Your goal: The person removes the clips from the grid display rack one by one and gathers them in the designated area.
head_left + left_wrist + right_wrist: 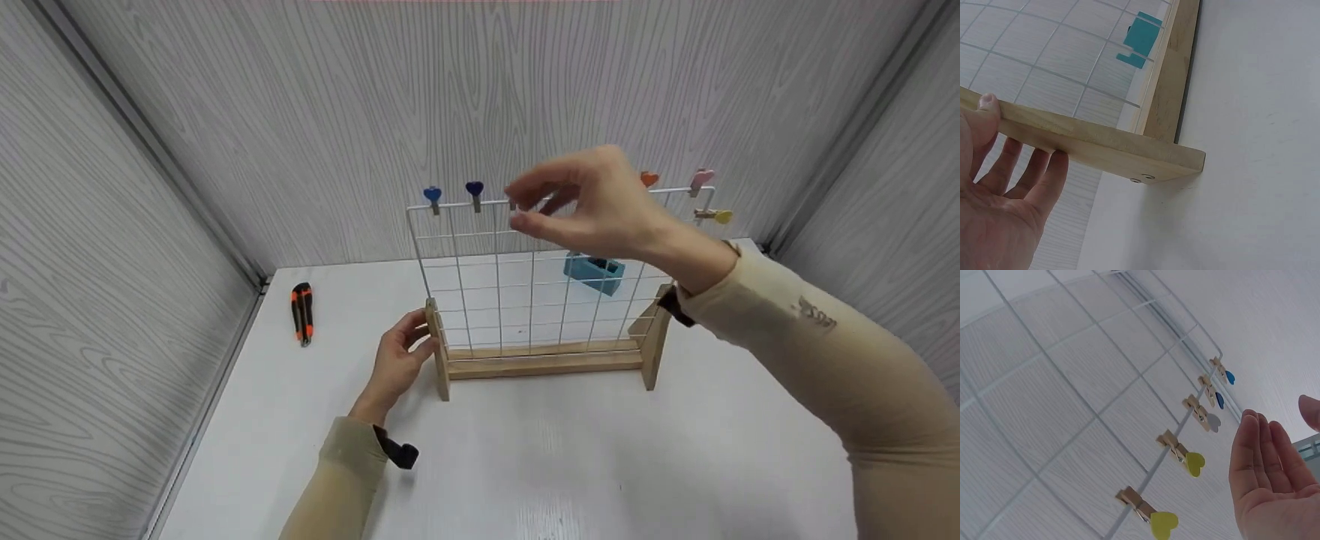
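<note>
In the head view, a wood-framed rack (544,367) with a wire grid (517,300) is seen standing on a white counter (555,457), its left post (441,360) gripped between the thumb and fingers of the left hand (396,364). The right hand (611,206) is raised at the top wire, thumb and fingers bowed well apart. Along that wire are fixed a blue clip (433,196), a dark blue clip (475,192), a grey clip (513,204) mostly covered by the right hand, an orange clip (649,179) and a pink clip (702,180); a yellow clip (721,217) is set sideways on the right edge. Behind the grid, a teal box (592,274) is placed, while an orange-and-black knife (302,311) is laid well apart at left. In the left wrist view, the left thumb is pressed to the post's edge, fingertips to its outer face; two screws (1142,179) are sunk near its foot. In the right wrist view, two more yellow clips (1195,463) are shown beside the grey one, and the right fingers are extended together, thumb spread away, with nothing held.
</note>
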{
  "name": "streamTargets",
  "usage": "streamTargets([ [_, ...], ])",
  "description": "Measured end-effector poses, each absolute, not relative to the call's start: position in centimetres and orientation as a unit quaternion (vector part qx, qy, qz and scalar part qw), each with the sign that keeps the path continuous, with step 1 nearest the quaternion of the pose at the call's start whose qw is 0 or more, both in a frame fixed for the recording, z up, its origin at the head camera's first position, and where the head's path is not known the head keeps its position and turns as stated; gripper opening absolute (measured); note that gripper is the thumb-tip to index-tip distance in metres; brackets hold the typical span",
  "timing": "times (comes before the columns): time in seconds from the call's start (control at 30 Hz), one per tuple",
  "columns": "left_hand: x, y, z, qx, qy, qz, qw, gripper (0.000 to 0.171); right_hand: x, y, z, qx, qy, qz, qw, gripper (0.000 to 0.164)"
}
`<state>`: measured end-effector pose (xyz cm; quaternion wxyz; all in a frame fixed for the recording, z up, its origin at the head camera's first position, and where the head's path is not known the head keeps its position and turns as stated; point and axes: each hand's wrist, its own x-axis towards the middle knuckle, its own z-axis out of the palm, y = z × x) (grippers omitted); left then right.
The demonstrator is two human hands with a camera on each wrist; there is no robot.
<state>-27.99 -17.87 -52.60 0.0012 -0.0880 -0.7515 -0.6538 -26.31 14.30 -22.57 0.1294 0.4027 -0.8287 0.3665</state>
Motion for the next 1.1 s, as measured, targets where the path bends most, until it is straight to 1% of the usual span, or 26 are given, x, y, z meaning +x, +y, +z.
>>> streamTargets([
  [0.1,-28.0,-17.8,-52.6,-0.084,-0.755,-0.65,0.003,0.055,-27.3,13.2,-21.1,0.411,-0.826,0.361,0.133,0.026],
  [0.2,-27.9,-17.8,-52.6,-0.083,-0.758,-0.647,0.001,0.055,-28.2,12.0,-20.2,0.398,-0.834,0.361,0.127,0.026],
  [0.43,-27.6,-18.2,-52.4,-0.074,-0.758,-0.648,0.0,0.055,-30.0,8.3,-20.0,0.36,-0.873,0.326,0.055,0.032],
  [0.57,-27.7,-18.3,-52.3,-0.076,-0.757,-0.649,0.004,0.056,-30.8,6.5,-20.2,0.359,-0.885,0.295,0.037,0.035],
  [0.67,-27.7,-18.3,-52.4,-0.076,-0.761,-0.644,0.007,0.056,-31.2,5.4,-20.3,0.366,-0.887,0.278,0.034,0.032],
  [0.83,-27.7,-17.9,-52.6,-0.079,-0.763,-0.642,0.006,0.056,-31.9,4.8,-20.4,0.364,-0.888,0.278,0.038,0.017],
  [0.9,-27.7,-17.8,-52.6,-0.08,-0.763,-0.642,0.006,0.056,-32.0,4.8,-20.6,0.36,-0.888,0.285,0.038,0.013],
  [1.1,-27.9,-17.8,-52.5,-0.079,-0.765,-0.639,0.005,0.055,-32.0,4.6,-20.8,0.354,-0.888,0.288,0.05,0.015],
])
